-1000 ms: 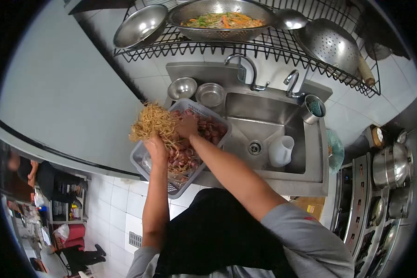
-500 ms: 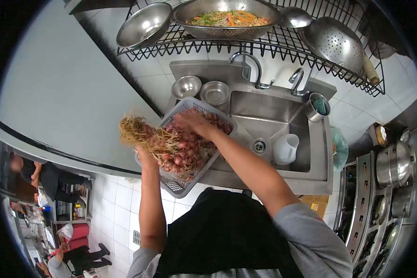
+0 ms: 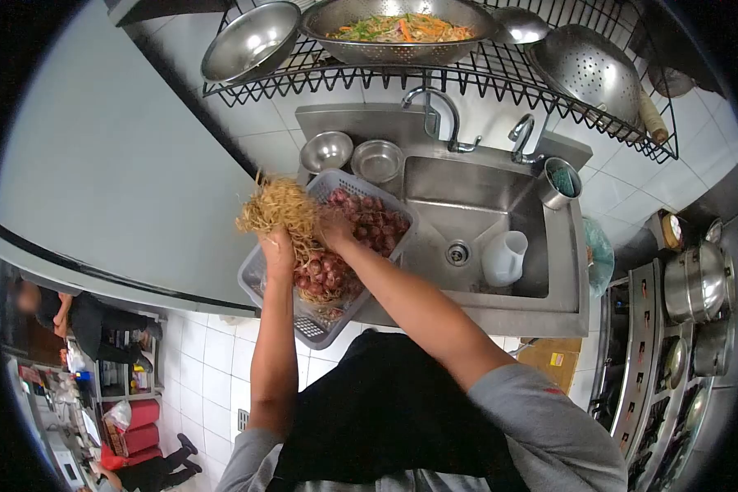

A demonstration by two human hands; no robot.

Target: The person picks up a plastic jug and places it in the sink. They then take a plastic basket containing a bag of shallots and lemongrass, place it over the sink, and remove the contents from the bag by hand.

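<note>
My left hand (image 3: pixel 277 246) is closed around the dry, straw-coloured stems of a bunch of shallots (image 3: pixel 324 275), and the stem ends (image 3: pixel 279 209) stick up above the fist. My right hand (image 3: pixel 334 228) is curled in against the same bunch where stems meet bulbs; its fingertips are partly hidden. Below both hands is a grey plastic basket (image 3: pixel 320 336) with perforated sides, resting at the left end of the sink counter. More red shallots (image 3: pixel 383 225) fill its right and far part.
A steel sink (image 3: pixel 435 193) holds a white plastic jug (image 3: pixel 504 258). Two steel bowls (image 3: pixel 326 153) sit behind the basket. Overhead, a wire rack (image 3: pixel 344 78) carries colanders and shredded vegetables (image 3: pixel 410 29). A stove (image 3: pixel 631 344) stands right; other people (image 3: pixel 98 324) are at far left.
The bunch and my left hand have moved right and swung more upright over the basket. My right hand has drawn nearer to the left and down onto the bunch.
</note>
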